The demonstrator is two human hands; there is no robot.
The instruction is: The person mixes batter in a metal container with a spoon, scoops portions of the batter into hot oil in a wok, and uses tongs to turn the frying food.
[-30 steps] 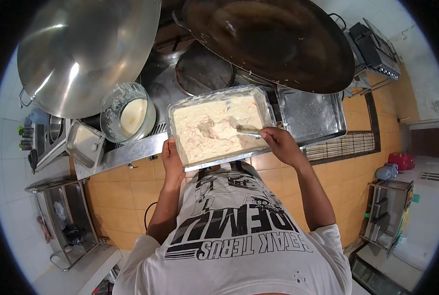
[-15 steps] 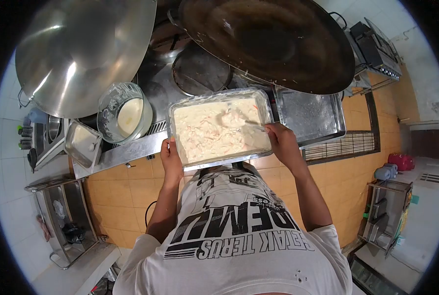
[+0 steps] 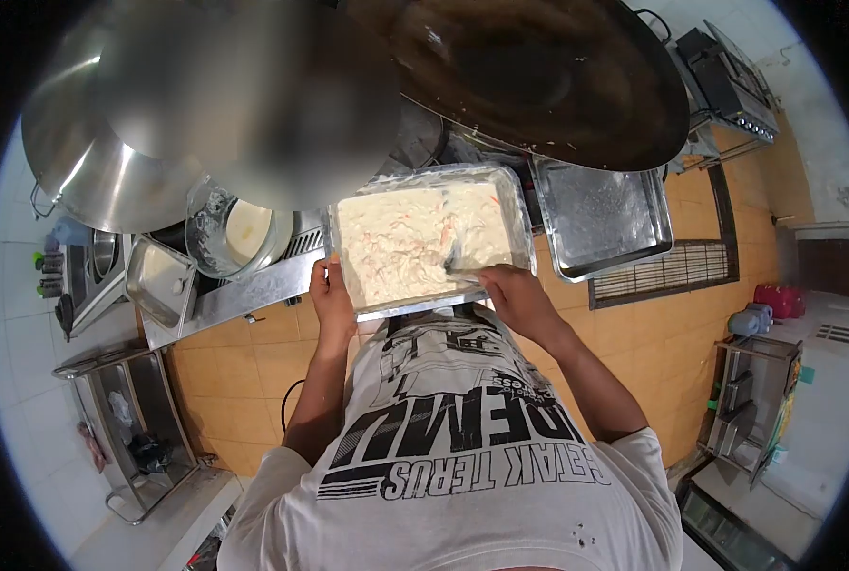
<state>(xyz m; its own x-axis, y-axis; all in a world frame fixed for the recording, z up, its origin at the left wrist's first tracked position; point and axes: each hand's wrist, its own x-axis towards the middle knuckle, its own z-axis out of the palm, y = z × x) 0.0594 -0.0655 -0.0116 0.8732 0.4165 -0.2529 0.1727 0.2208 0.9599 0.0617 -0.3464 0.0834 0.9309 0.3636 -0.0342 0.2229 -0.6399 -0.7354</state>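
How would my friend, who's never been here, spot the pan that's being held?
Find the big, dark wok at the top. Below it, slightly left, the left hand grips a rectangular pan. Unlike the bare metal tray to its right, this one holds pale, lumpy mix with orange bits.

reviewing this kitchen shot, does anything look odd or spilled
A grey patch at upper left looks odd: blurred, it hides part of the steel pan. I cannot tell its cause. No spill shows around the tray.
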